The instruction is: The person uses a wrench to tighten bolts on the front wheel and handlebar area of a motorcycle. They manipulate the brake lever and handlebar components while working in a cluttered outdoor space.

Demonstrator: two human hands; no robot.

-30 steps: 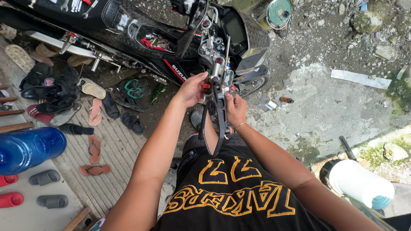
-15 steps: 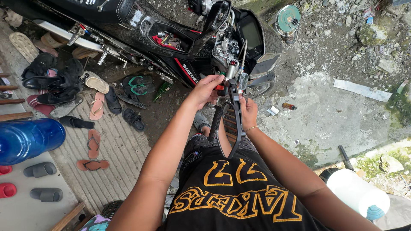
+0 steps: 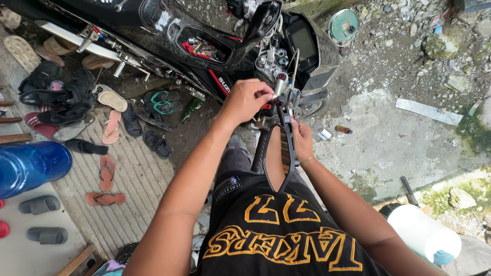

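Rough concrete and gravel below, sandals (image 3: 106, 176) scattered at left beside a black motorcycle (image 3: 215, 46). Left hand (image 3: 246, 101) pinches down on the handlebar clamp (image 3: 280, 87) at the bike's front, fingers clenched around it. Right hand (image 3: 303, 140) wraps the long black lever (image 3: 289, 148) hanging just beneath.

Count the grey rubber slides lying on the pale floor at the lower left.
2: one grey rubber slide sits just below the blue plastic water jug; the other lies below it. More may be hidden beyond the frame edge.
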